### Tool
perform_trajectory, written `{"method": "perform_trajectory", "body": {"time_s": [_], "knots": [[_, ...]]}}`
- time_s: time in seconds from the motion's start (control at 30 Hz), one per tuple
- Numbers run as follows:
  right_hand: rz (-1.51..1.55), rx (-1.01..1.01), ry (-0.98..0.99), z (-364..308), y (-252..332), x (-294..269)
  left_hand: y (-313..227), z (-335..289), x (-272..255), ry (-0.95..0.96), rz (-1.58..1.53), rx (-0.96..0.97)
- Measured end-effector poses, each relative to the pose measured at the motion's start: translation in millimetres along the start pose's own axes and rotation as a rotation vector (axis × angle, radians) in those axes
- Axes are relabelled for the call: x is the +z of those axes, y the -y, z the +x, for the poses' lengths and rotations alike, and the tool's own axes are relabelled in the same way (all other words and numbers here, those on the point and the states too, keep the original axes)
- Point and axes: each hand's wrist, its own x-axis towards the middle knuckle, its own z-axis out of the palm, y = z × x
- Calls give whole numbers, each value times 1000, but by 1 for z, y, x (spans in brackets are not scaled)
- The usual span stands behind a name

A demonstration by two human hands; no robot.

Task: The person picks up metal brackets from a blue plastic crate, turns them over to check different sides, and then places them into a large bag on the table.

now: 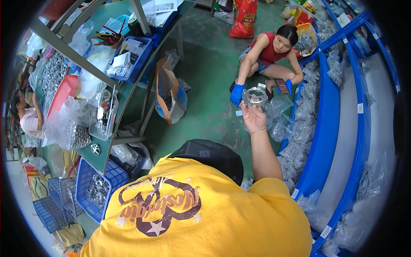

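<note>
- Head view, landmark = green workbench [99, 160].
- Metal ring [257, 102]: held up well to the right of the workbench, above floor level.
- Right hand [254, 119]: grasping the ring by its near edge, thumb at the left side; far rim looks unsupported. Exact finger contact underneath: can't tell.
- Left hand: out of frame, grip can't be told.
- Co-worker's blue-gloved hand [236, 96]: right of the workbench, just beside the ring; touching or not, can't tell. Other glove, farther from the workbench, has a phone [281, 87].
- Blue shelf [321, 128] with bagged parts: across the aisle from the workbench. Blue basket [114, 180] of metal parts: by the workbench's near corner.
- Doing it well (judgement): pinch the rim firmly, since an edge-only hold could let the ring tip; keep fingers off the opening so its shape stays readable; hold the wrist steady; leave the side toward the workbench free, as the glove is close there and a bump could knock the ring loose.
</note>
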Motion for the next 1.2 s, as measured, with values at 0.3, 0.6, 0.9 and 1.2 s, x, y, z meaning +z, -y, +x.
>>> {"method": "perform_trajectory", "body": {"time_s": [0.3, 0.6, 0.9, 1.2], "knots": [[-5, 36, -11, 5, -1, 1, 5, 3, -4, 7, -27, -17], [-22, 63, -16, 6, -2, 0, 14, 2, -7, -2, -64, -32], [-79, 179, 56, 18, -10, 20, 46, 14, -17, 22, -176, -44], [-433, 542, -213, 47, -48, 24, 39, -71, 28, -231, -583, -54]]}}
